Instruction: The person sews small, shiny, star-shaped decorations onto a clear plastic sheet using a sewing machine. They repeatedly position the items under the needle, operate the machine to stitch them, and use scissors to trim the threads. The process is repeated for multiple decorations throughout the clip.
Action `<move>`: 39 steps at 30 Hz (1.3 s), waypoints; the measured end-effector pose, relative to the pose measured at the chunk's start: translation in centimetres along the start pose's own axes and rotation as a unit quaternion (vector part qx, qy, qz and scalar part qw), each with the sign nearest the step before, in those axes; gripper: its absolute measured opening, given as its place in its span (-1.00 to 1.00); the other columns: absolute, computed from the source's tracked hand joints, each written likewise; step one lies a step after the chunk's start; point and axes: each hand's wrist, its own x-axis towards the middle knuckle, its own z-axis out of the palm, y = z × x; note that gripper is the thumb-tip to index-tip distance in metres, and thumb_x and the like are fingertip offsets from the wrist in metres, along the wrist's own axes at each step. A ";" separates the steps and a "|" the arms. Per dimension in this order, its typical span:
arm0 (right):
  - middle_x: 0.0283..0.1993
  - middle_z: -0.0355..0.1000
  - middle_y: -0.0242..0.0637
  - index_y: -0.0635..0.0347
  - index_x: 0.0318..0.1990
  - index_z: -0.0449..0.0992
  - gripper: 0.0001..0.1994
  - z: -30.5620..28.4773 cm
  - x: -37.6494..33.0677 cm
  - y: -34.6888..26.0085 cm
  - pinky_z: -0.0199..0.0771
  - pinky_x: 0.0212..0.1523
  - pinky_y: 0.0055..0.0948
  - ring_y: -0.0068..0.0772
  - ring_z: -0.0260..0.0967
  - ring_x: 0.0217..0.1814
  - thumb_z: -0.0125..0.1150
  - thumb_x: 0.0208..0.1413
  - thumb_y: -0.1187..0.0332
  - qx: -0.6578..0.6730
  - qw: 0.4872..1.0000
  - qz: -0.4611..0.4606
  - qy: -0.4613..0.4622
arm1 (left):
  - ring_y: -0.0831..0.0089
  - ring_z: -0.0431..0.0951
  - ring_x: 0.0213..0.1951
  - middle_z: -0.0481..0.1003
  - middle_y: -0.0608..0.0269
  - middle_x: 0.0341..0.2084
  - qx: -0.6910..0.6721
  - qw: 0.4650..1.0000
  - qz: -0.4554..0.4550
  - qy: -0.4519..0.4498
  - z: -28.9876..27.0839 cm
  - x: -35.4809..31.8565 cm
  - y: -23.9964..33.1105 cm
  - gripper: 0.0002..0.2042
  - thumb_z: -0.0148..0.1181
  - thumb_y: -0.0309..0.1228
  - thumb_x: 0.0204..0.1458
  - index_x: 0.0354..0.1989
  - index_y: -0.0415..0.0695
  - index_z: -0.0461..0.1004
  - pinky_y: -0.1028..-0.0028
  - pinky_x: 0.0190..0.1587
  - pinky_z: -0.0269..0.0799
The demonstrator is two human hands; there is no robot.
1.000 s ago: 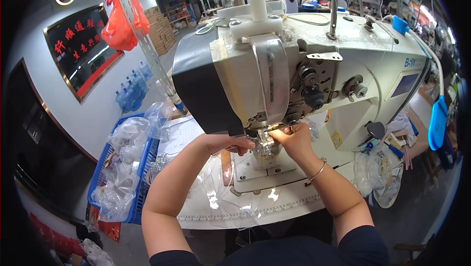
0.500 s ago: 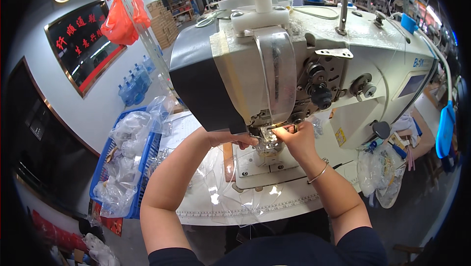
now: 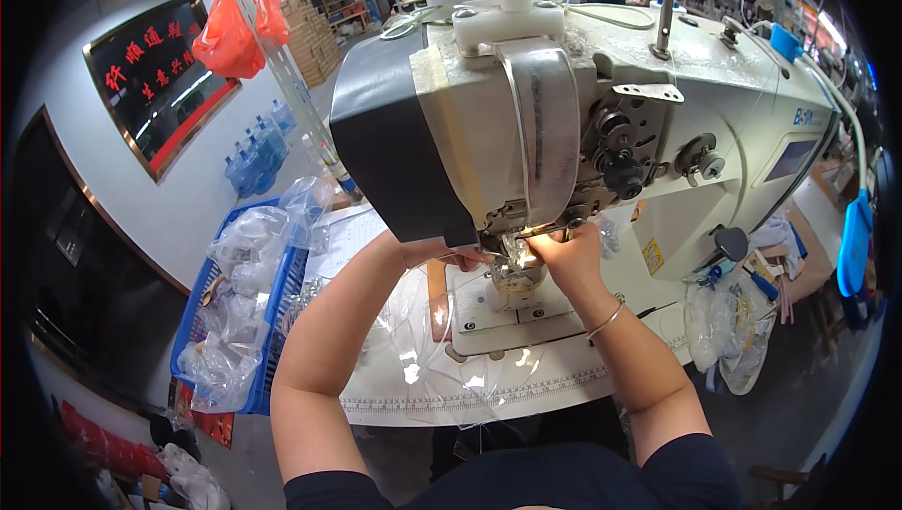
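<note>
A large industrial sewing machine (image 3: 451,115) with a raised post (image 3: 512,294) stands before me. Beneath its needle area lies a clear plastic piece (image 3: 514,251), lit by a small lamp. My left hand (image 3: 443,252) pinches its left side, partly hidden behind the machine head. My right hand (image 3: 573,251) grips the right side with thumb and bent fingers, close to the presser foot. Long clear plastic strips (image 3: 442,350) trail from the work over the white table (image 3: 554,374) toward me. The exact shape of the gripped piece is hard to make out.
Left of the table, a blue basket (image 3: 272,360) holds crumpled clear plastic. Clear bags (image 3: 723,327) hang at the right edge near a blue-handled tool (image 3: 763,287). A metal post (image 3: 282,68) carries a red bag (image 3: 230,35). Water bottles (image 3: 258,153) stand by the wall.
My head view has shifted slightly, so the machine appears a little further right. Both hands stay at the needle area; the right fingers have moved slightly beside the plastic.
</note>
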 end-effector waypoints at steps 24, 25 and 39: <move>-0.60 0.29 -0.53 0.21 -0.54 0.43 -0.86 -2.5 -6.3 1.0 0.08 -0.55 -0.70 -0.79 0.07 -0.58 0.31 -0.12 0.45 0.136 0.986 0.015 -0.094 | 0.38 0.48 -0.19 0.44 0.21 -0.30 0.231 0.972 -0.024 -0.031 4.9 -5.4 -2.8 -0.32 0.42 -0.28 -0.29 0.06 -0.18 0.26 0.47 -0.15 0.37; -0.61 0.28 -0.52 0.20 -0.54 0.42 -0.86 -2.9 -7.3 0.9 0.09 -0.55 -0.70 -0.77 0.09 -0.58 0.30 -0.11 0.46 0.203 0.972 0.068 -0.095 | 0.27 0.42 -0.13 0.40 0.14 -0.21 0.284 0.948 0.107 0.093 6.8 -6.3 -4.6 -0.28 0.43 -0.19 -0.33 0.07 -0.12 0.26 0.35 -0.05 0.28; -0.43 0.24 -0.37 0.24 -0.13 0.39 -0.75 -7.0 -11.3 0.3 0.16 -0.49 -0.62 -0.60 0.17 -0.47 -0.01 0.16 0.25 0.099 0.983 -0.032 -0.154 | 0.27 0.52 -0.17 0.47 0.06 -0.19 -0.386 0.910 0.048 0.147 14.0 -11.0 -9.8 -0.74 0.01 -0.58 0.05 -0.05 -0.32 0.34 0.34 -0.11 0.46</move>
